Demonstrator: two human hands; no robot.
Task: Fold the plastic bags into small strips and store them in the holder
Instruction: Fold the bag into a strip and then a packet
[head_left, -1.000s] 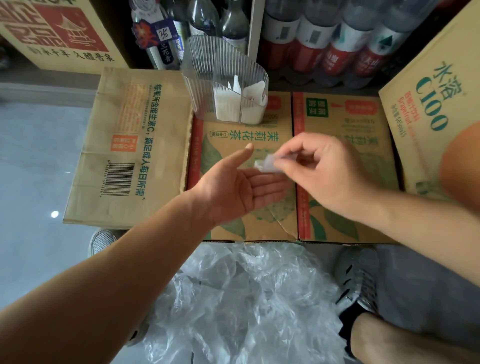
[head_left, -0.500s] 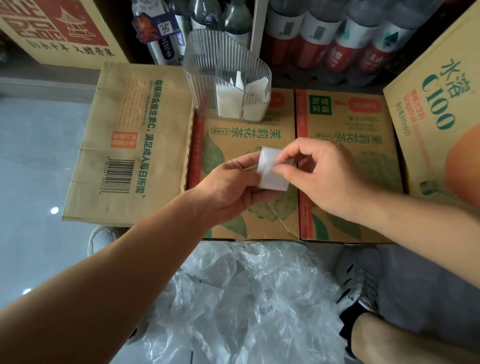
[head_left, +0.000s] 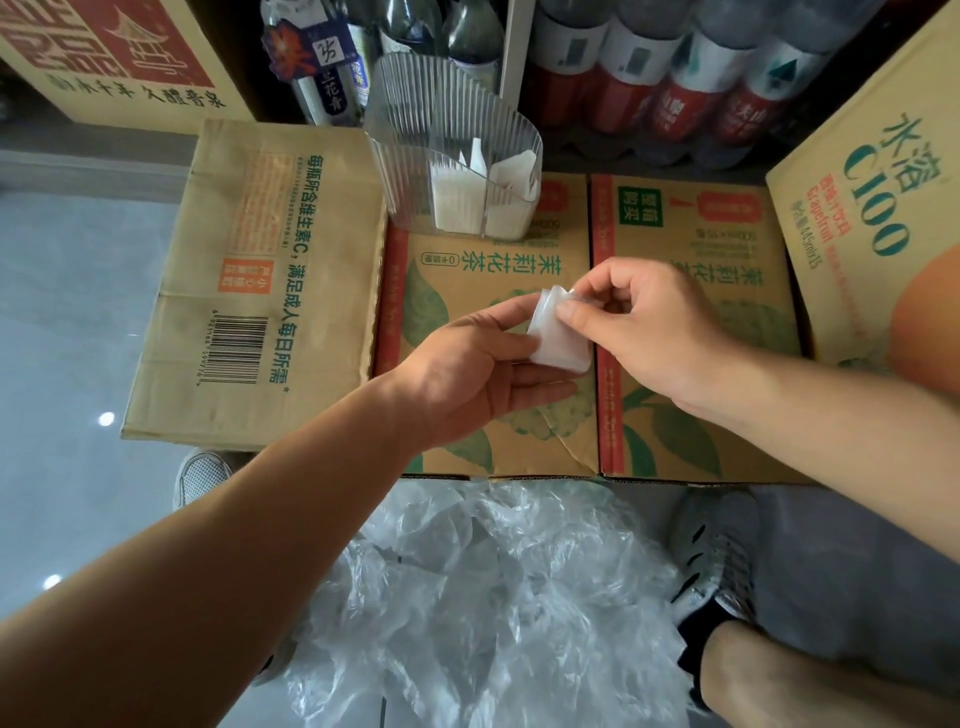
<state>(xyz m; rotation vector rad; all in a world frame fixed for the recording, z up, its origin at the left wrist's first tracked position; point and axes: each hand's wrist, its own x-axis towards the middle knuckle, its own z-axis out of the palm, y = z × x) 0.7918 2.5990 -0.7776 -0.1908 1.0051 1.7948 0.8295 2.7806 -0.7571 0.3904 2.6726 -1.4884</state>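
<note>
A small folded plastic bag (head_left: 560, 338), a white translucent square, is held above the cardboard box (head_left: 493, 270). My left hand (head_left: 467, 379) holds its left edge, thumb on top and fingers underneath. My right hand (head_left: 649, 332) pinches its upper right part between thumb and forefinger. The clear ribbed holder (head_left: 415, 135) stands on the box beyond my hands, with several folded bags (head_left: 480, 200) upright inside. A heap of loose clear plastic bags (head_left: 493, 597) lies on the floor between my feet.
Cardboard boxes surround the work spot: a flat one (head_left: 249, 291) at left, a tilted one (head_left: 872, 208) at right. Bottles (head_left: 649, 78) line the back. My shoes (head_left: 717, 551) flank the heap. Grey floor (head_left: 62, 364) stretches to the left.
My left hand, open palm up a second ago, has closed its thumb onto the folded bag. The right hand has turned the bag from edge-on to flat and lowered it slightly.
</note>
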